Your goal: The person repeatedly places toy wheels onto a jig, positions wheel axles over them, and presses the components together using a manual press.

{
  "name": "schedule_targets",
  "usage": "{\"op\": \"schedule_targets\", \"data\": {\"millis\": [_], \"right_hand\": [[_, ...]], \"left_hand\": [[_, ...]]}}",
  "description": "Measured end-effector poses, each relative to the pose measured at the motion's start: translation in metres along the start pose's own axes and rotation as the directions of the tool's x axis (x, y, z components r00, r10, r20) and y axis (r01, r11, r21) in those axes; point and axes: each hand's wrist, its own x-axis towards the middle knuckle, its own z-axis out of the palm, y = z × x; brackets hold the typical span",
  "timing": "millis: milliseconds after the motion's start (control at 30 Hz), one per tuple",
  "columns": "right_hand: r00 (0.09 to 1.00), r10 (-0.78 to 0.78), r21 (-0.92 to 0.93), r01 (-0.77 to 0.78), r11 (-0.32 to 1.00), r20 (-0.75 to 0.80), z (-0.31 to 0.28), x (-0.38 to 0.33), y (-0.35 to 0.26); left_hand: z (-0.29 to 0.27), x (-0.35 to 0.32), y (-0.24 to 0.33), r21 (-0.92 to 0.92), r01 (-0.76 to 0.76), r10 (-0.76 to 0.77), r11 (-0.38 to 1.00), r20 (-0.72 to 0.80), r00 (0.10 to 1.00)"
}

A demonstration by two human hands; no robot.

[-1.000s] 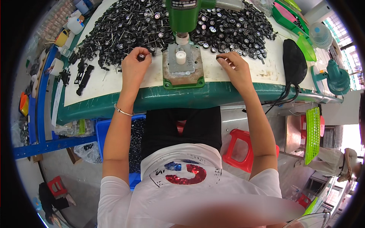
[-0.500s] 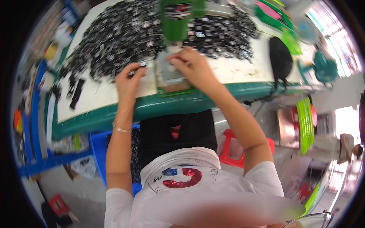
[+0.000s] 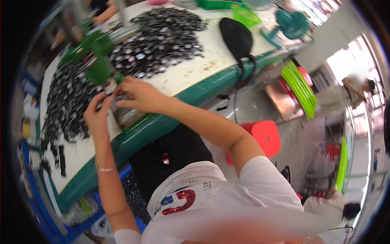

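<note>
Now both hands' fingers (image 3: 106, 99) meet at press base (image 3: 126, 116), w/ small part hidden.

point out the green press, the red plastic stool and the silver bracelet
green bench press (image 3: 96, 61): head view, on its green body above the hands
red plastic stool (image 3: 265, 136): head view, on its seat top
thin silver bracelet (image 3: 105, 168): head view, on the band across the left wrist

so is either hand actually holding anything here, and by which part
It cannot be told. Both hands, left hand and right hand, meet at the base of the green press, fingertips together, but blur hides any small part between them.
</note>
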Motion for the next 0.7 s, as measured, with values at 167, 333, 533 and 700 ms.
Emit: {"op": "schedule_targets", "data": {"millis": [167, 333, 533, 700], "right_hand": [[0.999, 0.035, 0.017, -0.035, 0.999, 0.01, -0.016, -0.004, 0.002], [0.99, 0.134, 0.085, -0.13, 0.988, -0.048, -0.055, -0.001, 0.013], [0.923, 0.26, 0.205, -0.206, 0.957, -0.285, -0.116, 0.06, -0.006], [0.938, 0.208, 0.601, 0.0, 0.799, -0.276, -0.127, 0.14, -0.067]], "left_hand": [[0.019, -0.009, 0.024, -0.217, -0.043, 0.062, 0.975, 0.08, 0.995], [0.026, -0.002, 0.019, -0.382, -0.056, 0.103, 0.923, 0.103, 0.989], [0.021, -0.005, 0.025, -0.426, -0.011, 0.101, 0.905, 0.19, 0.976], [0.02, -0.004, 0.016, -0.477, 0.022, 0.065, 0.879, 0.164, 0.984]]}}
